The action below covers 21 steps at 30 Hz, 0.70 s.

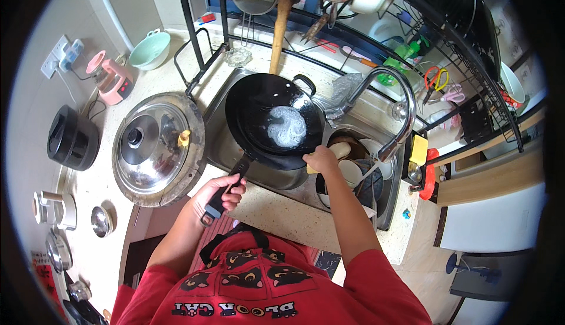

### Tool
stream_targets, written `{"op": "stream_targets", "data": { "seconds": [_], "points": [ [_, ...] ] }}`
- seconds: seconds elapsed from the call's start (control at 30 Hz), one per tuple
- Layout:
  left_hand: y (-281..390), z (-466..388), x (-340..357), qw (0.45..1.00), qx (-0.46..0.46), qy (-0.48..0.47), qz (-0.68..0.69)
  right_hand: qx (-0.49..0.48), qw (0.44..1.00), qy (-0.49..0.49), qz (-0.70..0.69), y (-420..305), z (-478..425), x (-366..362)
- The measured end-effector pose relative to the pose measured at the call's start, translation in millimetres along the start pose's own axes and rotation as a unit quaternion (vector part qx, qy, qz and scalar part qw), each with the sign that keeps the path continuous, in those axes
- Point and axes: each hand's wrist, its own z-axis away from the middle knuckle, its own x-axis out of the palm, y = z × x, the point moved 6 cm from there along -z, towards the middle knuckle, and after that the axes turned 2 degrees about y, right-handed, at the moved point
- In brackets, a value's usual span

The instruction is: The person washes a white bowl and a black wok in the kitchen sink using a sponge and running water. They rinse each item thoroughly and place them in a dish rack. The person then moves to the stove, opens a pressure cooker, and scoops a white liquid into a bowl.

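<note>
My left hand (223, 192) is closed around the black handle of a wok (251, 109), which is over the left basin of a steel double sink (212, 148). White suds (287, 127) lie inside the wok. At the wok's near right rim, my right hand (323, 161) holds a yellow sponge (312, 166) against the edge. Water runs from the curved faucet (412, 104) into the right basin, where bowls (350, 173), a plate and other dishes are piled.
Left of the sink, a metal lid (154, 148) rests on a round wooden board (196, 126). A black dish rack (187, 29) stands behind, with a wooden-handled tool (279, 38) beside it. A sponge holder (408, 161) is at right.
</note>
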Motion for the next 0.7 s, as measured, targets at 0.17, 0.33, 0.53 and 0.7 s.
{"op": "stream_targets", "data": {
  "seconds": [0.17,0.33,0.53,0.7],
  "points": [
    [-4.4,10.3,33.7,0.982,0.046,0.085,-0.159,0.002,0.992,-0.052,-0.117,-3.7,-20.8,40.3],
    [1.6,20.6,63.5,0.946,0.109,0.141,-0.269,0.051,0.955,-0.064,-0.285,-14.8,-46.3,95.9],
    [-6.1,18.0,79.3,0.893,0.142,0.198,-0.378,0.024,0.852,-0.104,-0.512,-42.6,-60.8,127.8],
    [-22.3,10.5,88.2,0.882,0.149,0.175,-0.410,0.022,0.808,-0.125,-0.575,-44.0,-62.5,130.8]
  ]
}}
